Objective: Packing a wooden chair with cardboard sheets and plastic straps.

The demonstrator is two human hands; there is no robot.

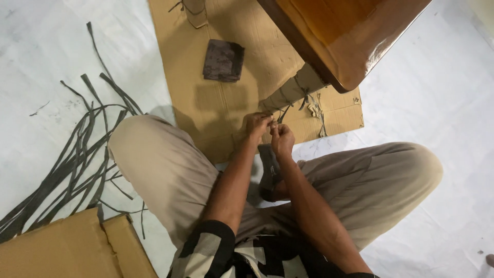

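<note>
A flattened brown cardboard sheet [231, 98] lies on the pale floor [442, 92], under a furniture leg wrapped in brown cardboard [293, 90] and tied with dark strips. A second brown cardboard piece [67, 247], creased and split, sits at the lower left corner. No labels, signs or screens are visible.

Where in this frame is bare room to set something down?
Free: white floor right of the wooden furniture; cardboard sheet below the dark cloth. Crowded: the strap pile on the left, and around both hands, left hand, right hand, at the wrapped leg.
</note>
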